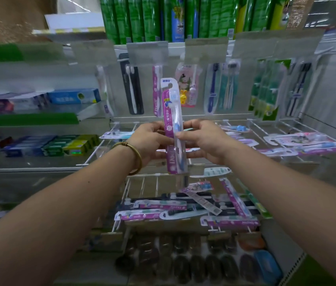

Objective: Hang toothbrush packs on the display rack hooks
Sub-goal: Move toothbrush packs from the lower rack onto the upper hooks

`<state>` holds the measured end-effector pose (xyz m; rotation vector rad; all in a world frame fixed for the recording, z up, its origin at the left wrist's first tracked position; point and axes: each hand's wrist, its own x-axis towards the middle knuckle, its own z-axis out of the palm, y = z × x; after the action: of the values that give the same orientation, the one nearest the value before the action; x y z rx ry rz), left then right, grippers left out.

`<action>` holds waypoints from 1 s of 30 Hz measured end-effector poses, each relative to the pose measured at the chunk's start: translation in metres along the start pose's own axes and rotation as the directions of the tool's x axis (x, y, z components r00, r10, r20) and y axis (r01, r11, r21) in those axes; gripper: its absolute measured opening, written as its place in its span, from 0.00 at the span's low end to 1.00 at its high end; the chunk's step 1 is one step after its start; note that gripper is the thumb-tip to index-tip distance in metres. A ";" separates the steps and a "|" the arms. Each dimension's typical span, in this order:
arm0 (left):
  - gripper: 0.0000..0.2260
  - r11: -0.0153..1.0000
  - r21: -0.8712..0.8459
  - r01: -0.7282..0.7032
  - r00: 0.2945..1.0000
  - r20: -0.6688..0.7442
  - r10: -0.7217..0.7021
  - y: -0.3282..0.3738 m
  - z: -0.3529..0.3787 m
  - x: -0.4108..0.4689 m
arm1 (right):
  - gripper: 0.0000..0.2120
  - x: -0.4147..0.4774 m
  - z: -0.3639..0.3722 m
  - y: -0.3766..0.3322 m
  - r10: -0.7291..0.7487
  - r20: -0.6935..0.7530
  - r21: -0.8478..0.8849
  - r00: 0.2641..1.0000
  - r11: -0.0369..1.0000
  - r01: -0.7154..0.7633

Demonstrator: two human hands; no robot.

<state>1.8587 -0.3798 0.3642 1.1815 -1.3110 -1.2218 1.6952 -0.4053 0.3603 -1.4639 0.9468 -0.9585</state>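
We grip a glossy purple toothbrush pack [173,124] upright between both hands: left hand [149,141] and right hand [201,139] pinch its clear blister midway, before the white wire hooks [255,129] where flat carded packs lie.

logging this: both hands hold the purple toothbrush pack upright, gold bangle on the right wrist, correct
Wrong wrist: head view shows the gold bangle on the left one. The left hand and right hand do hold the purple toothbrush pack upright.
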 end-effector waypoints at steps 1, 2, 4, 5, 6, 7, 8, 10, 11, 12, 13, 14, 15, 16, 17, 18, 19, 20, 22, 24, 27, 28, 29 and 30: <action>0.11 1.000 -0.001 0.007 1.000 -0.007 -0.007 -0.001 -0.007 -0.003 | 0.09 0.001 0.007 0.000 -0.004 0.006 -0.001 1.000 1.000 0.004; 0.11 1.000 0.007 0.014 1.000 -0.015 -0.014 -0.002 -0.014 -0.005 | 0.09 0.001 0.013 0.001 -0.009 0.005 -0.006 1.000 1.000 0.009; 0.10 0.999 0.040 0.021 0.999 -0.032 -0.020 -0.002 -0.025 -0.009 | 0.10 0.003 0.025 0.001 -0.016 -0.012 -0.020 1.000 1.000 0.016; 0.11 0.999 0.050 0.020 0.999 -0.036 -0.018 -0.002 -0.030 -0.011 | 0.10 0.003 0.031 0.001 -0.019 -0.022 -0.026 1.000 1.000 0.018; 0.11 0.999 0.051 0.017 0.999 -0.037 -0.015 -0.002 -0.034 -0.013 | 0.10 0.003 0.036 0.001 -0.021 -0.029 -0.030 0.999 0.999 0.020; 0.10 0.999 0.047 0.013 0.999 -0.037 -0.012 -0.001 -0.037 -0.015 | 0.10 0.003 0.040 0.000 -0.023 -0.035 -0.033 0.999 0.999 0.022; 0.10 0.999 0.039 0.011 0.999 -0.037 -0.010 -0.001 -0.040 -0.017 | 0.09 0.004 0.043 0.000 -0.025 -0.039 -0.038 0.999 0.999 0.024; 0.10 1.000 0.023 0.005 0.999 -0.038 -0.004 0.002 -0.047 -0.020 | 0.08 0.005 0.048 -0.001 -0.034 -0.049 -0.049 0.998 0.998 0.031; 0.10 1.000 0.022 0.000 0.999 -0.035 0.001 0.003 -0.049 -0.021 | 0.08 0.005 0.051 -0.002 -0.038 -0.053 -0.051 0.998 0.998 0.036; 0.11 1.000 0.029 -0.007 1.000 -0.029 0.007 0.005 -0.052 -0.021 | 0.08 0.005 0.052 -0.003 -0.044 -0.058 -0.052 0.997 0.998 0.041; 0.11 0.999 0.038 -0.014 1.000 -0.024 0.015 0.006 -0.053 -0.022 | 0.09 0.005 0.054 -0.004 -0.050 -0.066 -0.050 0.997 0.998 0.046; 0.12 0.999 0.048 -0.021 1.000 -0.020 0.022 0.007 -0.054 -0.022 | 0.09 0.005 0.055 -0.005 -0.055 -0.075 -0.049 0.996 0.998 0.051; 0.12 0.998 0.055 -0.028 0.999 -0.019 0.029 0.009 -0.055 -0.022 | 0.09 0.006 0.055 -0.006 -0.060 -0.088 -0.047 0.994 0.997 0.056; 0.11 0.997 0.060 -0.037 0.999 -0.020 0.039 0.010 -0.056 -0.022 | 0.09 0.007 0.056 -0.007 -0.066 -0.102 -0.048 0.993 0.997 0.061; 0.11 0.997 0.068 -0.046 0.999 -0.023 0.048 0.011 -0.057 -0.022 | 0.09 0.008 0.056 -0.008 -0.074 -0.117 -0.051 0.990 0.996 0.069; 0.11 0.995 0.083 -0.057 0.998 -0.026 0.059 0.012 -0.059 -0.021 | 0.09 0.009 0.056 -0.009 -0.084 -0.131 -0.057 0.988 0.995 0.078; 0.12 0.993 0.101 -0.068 0.997 -0.028 0.071 0.012 -0.060 -0.020 | 0.09 0.009 0.056 -0.010 -0.096 -0.144 -0.063 0.985 0.994 0.088; 0.12 0.990 0.119 -0.078 0.996 -0.029 0.082 0.012 -0.061 -0.019 | 0.09 0.010 0.056 -0.011 -0.108 -0.155 -0.068 0.982 0.993 0.099; 0.12 0.986 0.139 -0.089 0.995 -0.032 0.094 0.012 -0.063 -0.019 | 0.10 0.010 0.056 -0.013 -0.125 -0.173 -0.072 0.977 0.991 0.115; 0.12 0.987 0.129 -0.091 0.995 -0.038 0.097 0.011 -0.063 -0.017 | 0.10 0.011 0.055 -0.015 -0.136 -0.186 -0.076 0.973 0.989 0.124; 0.13 0.991 0.095 -0.091 0.994 -0.044 0.095 0.012 -0.063 -0.015 | 0.11 0.013 0.054 -0.022 -0.161 -0.210 -0.091 0.964 0.985 0.145; 0.12 0.992 0.088 -0.092 0.994 -0.046 0.096 0.012 -0.062 -0.014 | 0.11 0.013 0.053 -0.026 -0.168 -0.214 -0.100 0.962 0.984 0.149; 0.12 0.992 0.085 -0.094 0.994 -0.048 0.098 0.012 -0.062 -0.013 | 0.11 0.014 0.053 -0.029 -0.172 -0.215 -0.109 0.961 0.982 0.152; 0.12 0.992 0.082 -0.095 0.994 -0.049 0.099 0.012 -0.062 -0.013 | 0.11 0.015 0.052 -0.031 -0.173 -0.211 -0.119 0.962 0.981 0.151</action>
<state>1.9208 -0.3716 0.3786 1.1843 -1.3720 -1.0701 1.7508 -0.3984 0.3881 -1.5618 1.0611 -1.2284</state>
